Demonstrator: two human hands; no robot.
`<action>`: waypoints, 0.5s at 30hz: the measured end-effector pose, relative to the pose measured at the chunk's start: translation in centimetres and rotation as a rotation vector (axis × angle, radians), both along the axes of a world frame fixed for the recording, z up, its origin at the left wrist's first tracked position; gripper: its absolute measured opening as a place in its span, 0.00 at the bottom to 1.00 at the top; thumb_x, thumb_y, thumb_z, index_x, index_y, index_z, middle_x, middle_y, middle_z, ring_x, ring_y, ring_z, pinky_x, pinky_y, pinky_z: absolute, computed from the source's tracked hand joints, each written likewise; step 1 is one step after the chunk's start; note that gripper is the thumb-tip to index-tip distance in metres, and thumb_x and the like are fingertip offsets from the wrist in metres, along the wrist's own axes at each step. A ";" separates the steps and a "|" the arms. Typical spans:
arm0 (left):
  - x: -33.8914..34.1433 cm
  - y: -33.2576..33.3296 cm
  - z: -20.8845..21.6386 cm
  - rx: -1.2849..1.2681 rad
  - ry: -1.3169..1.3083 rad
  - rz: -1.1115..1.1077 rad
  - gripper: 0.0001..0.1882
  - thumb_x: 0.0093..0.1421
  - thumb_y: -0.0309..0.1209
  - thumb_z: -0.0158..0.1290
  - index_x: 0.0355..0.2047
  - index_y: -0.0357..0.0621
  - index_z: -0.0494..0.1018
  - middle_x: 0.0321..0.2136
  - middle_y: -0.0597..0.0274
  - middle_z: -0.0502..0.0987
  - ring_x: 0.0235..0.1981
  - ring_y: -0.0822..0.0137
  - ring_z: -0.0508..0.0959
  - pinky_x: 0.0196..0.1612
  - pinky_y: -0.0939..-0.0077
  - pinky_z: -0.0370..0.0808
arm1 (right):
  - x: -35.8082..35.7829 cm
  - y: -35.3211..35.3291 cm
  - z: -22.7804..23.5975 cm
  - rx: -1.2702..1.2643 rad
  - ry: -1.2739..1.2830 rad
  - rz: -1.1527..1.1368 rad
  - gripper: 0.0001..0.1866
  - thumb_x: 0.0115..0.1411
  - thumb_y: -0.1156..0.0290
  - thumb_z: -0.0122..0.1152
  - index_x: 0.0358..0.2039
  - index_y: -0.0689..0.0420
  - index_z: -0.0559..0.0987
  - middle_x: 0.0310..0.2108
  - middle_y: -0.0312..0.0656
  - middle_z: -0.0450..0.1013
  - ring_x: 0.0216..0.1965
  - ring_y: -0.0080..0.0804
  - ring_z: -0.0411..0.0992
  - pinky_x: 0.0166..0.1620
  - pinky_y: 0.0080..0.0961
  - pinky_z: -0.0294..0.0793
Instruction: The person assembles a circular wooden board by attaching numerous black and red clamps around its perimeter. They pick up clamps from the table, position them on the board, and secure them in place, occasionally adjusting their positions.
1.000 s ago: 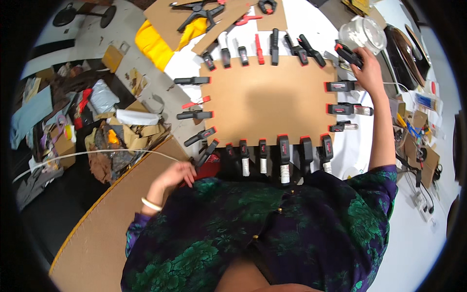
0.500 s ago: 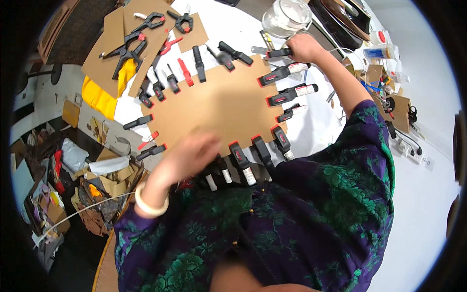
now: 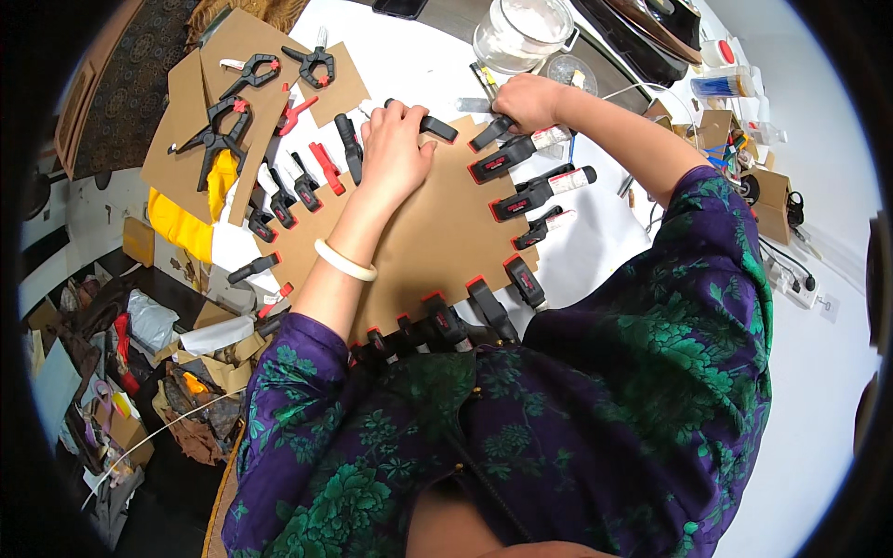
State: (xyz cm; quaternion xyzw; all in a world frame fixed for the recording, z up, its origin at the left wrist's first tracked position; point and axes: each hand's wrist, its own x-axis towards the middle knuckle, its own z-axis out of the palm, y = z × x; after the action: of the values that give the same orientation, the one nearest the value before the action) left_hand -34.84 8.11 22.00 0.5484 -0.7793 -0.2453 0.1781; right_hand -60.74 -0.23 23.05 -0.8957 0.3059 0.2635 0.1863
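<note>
A brown board (image 3: 437,214) lies on the white-covered table, ringed with black spring clamps (image 3: 500,166) whose red-tipped jaws sit on its edge. At the far right corner my right hand (image 3: 532,102) is closed around the handle of one black clamp (image 3: 491,133). My left hand (image 3: 395,153) reaches across the board to the far edge. Its fingers curl over a black clamp, mostly hidden beneath them. Just right of these fingers is another black clamp (image 3: 437,128); a red clamp (image 3: 327,167) is to the left.
Loose spring clamps (image 3: 223,135) rest on cardboard pieces (image 3: 191,102) at the far left, beside yellow cloth (image 3: 181,223). A clear jar (image 3: 521,35) stands beyond my right hand. Scraps and bags (image 3: 149,321) are heaped at the lower left.
My left hand has swept from the near side across the board to the far-edge clamps. My right hand remains on its clamp. The view has shifted slightly.
</note>
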 end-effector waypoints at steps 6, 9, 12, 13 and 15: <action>-0.2 0.2 0.0 0.000 0.051 0.009 0.21 0.51 0.27 0.62 0.48 0.41 0.75 0.41 0.56 0.72 0.47 0.53 0.70 0.53 0.58 0.64 | 0.0 0.2 0.4 0.005 0.008 -0.025 0.14 0.47 0.67 0.69 0.33 0.60 0.81 0.32 0.50 0.79 0.40 0.51 0.78 0.45 0.43 0.76; -0.1 0.4 -0.1 -0.004 0.078 0.022 0.20 0.52 0.26 0.62 0.47 0.41 0.75 0.40 0.55 0.71 0.47 0.53 0.70 0.53 0.58 0.65 | 0.1 0.0 0.6 0.049 -0.020 -0.064 0.18 0.46 0.69 0.70 0.38 0.60 0.80 0.34 0.49 0.79 0.41 0.50 0.77 0.45 0.42 0.76; -0.7 0.4 0.4 -0.087 0.067 0.004 0.17 0.53 0.27 0.60 0.45 0.40 0.76 0.41 0.55 0.72 0.48 0.54 0.70 0.54 0.59 0.65 | 0.0 -0.3 1.3 0.120 0.013 -0.106 0.16 0.45 0.68 0.70 0.36 0.59 0.81 0.33 0.48 0.79 0.40 0.50 0.77 0.44 0.41 0.76; -1.1 0.2 0.6 -0.169 0.065 -0.028 0.16 0.54 0.27 0.60 0.44 0.40 0.77 0.40 0.55 0.73 0.48 0.54 0.71 0.54 0.59 0.65 | 0.3 -0.2 1.2 0.128 0.041 -0.115 0.15 0.46 0.68 0.70 0.35 0.58 0.82 0.33 0.48 0.79 0.40 0.50 0.77 0.44 0.41 0.76; -2.1 -1.1 0.7 -0.215 0.054 -0.151 0.14 0.56 0.29 0.58 0.43 0.40 0.78 0.40 0.54 0.75 0.48 0.55 0.71 0.55 0.60 0.65 | 0.9 -0.1 1.3 0.130 0.107 -0.134 0.14 0.47 0.66 0.70 0.35 0.57 0.84 0.33 0.48 0.80 0.40 0.50 0.78 0.44 0.42 0.77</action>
State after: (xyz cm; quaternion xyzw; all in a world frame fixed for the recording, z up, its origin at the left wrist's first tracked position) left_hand -36.94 7.01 22.69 0.4592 -0.8351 -0.1878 0.2375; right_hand -59.85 -0.35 24.36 -0.8439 0.3568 0.3173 0.2444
